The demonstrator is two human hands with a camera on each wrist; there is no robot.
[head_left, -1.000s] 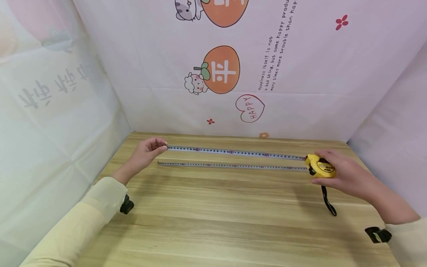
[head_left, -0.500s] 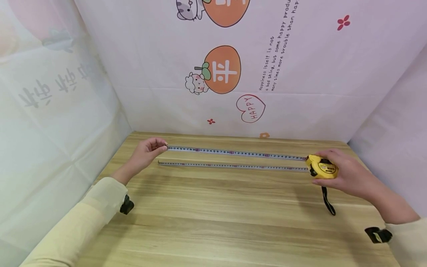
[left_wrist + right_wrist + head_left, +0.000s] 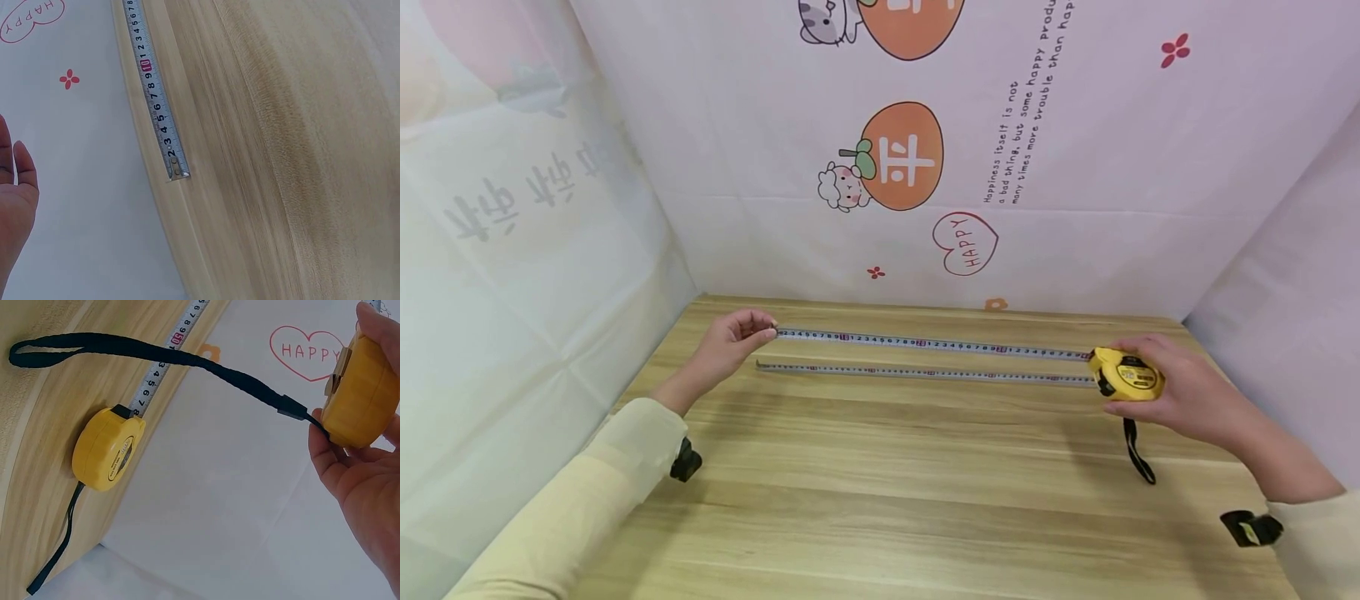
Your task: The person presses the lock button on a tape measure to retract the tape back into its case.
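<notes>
My left hand (image 3: 727,339), at the left of the head view, pinches the end of a stretched tape measure blade (image 3: 925,343). That blade runs across to a yellow tape measure case (image 3: 1127,374), which my right hand (image 3: 1187,392) grips above the table. A second tape measure lies on the tabletop: its pulled-out blade (image 3: 910,372) lies below the held one in the head view, and its metal hook (image 3: 177,170) shows in the left wrist view. Its yellow case (image 3: 106,453) appears in the right wrist view but is hidden in the head view.
The wooden table (image 3: 880,500) meets a printed white cloth wall (image 3: 760,250) just beyond the blades. White cloth also stands at the left and right. A black wrist strap (image 3: 150,350) dangles from the held case; another strap (image 3: 59,550) lies by the second case.
Very little differs. The held case has shifted and turned very slightly to the right, the blade still stretched between my hands. My left hand stays where it was.
</notes>
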